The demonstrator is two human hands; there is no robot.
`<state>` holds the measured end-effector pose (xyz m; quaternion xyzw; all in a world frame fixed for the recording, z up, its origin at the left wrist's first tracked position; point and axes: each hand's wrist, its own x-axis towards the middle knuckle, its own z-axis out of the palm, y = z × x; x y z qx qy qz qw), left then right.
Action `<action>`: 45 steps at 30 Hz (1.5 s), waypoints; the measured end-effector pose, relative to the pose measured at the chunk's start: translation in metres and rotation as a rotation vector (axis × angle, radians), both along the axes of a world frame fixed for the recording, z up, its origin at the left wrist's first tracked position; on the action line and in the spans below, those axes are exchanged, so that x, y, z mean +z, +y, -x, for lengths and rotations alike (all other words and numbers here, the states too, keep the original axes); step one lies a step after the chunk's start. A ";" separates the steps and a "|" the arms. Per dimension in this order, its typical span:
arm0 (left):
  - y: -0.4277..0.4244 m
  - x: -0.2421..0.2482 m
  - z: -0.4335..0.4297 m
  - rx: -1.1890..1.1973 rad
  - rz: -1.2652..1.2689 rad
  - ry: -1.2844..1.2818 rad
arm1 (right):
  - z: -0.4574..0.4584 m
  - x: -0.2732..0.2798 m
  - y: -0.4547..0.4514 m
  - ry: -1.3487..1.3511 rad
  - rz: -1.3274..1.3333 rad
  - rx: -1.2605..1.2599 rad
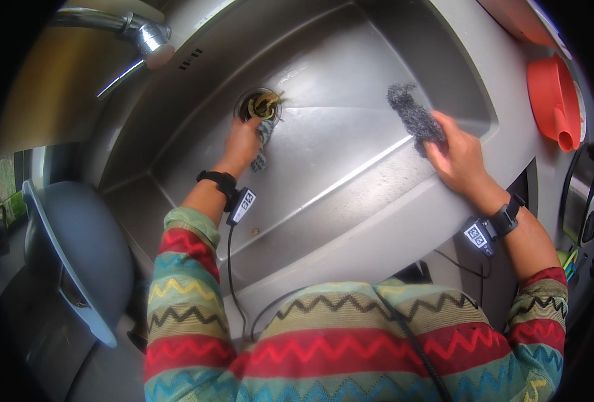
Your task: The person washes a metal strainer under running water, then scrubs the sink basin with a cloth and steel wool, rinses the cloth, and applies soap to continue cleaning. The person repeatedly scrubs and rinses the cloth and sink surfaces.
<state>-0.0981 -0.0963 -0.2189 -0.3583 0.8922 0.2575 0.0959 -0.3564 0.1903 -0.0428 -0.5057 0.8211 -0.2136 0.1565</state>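
My left hand (243,140) is at the near edge of the sink drain (237,106), gripping a blue-and-white patterned cloth (260,162) that hangs down beside the fingers. Yellowish-green food scraps (266,104) lie in the drain opening, some draped over its rim. Over the right part of the stainless steel sink (337,145), my right hand (459,153) holds a grey steel wool scourer (417,116) between thumb and fingers. The scourer's far end sticks out past the fingertips. Small dark specks dot the sink's near wall.
A chrome faucet (151,42) with a lever stands at the far left. A grey-blue plastic basin (88,251) leans at the left. On the right counter sits an orange-red container with a spout (553,100). A small brown scrap (255,231) lies near the sink's front.
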 end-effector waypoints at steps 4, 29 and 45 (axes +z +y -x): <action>0.004 0.019 -0.011 0.052 0.021 0.089 | 0.001 0.000 0.001 0.004 0.000 0.000; 0.019 0.017 0.075 -0.273 0.090 0.122 | 0.004 0.003 0.000 -0.028 0.004 -0.018; -0.022 0.074 -0.016 0.297 -0.645 0.498 | 0.002 0.002 0.000 -0.029 0.017 -0.016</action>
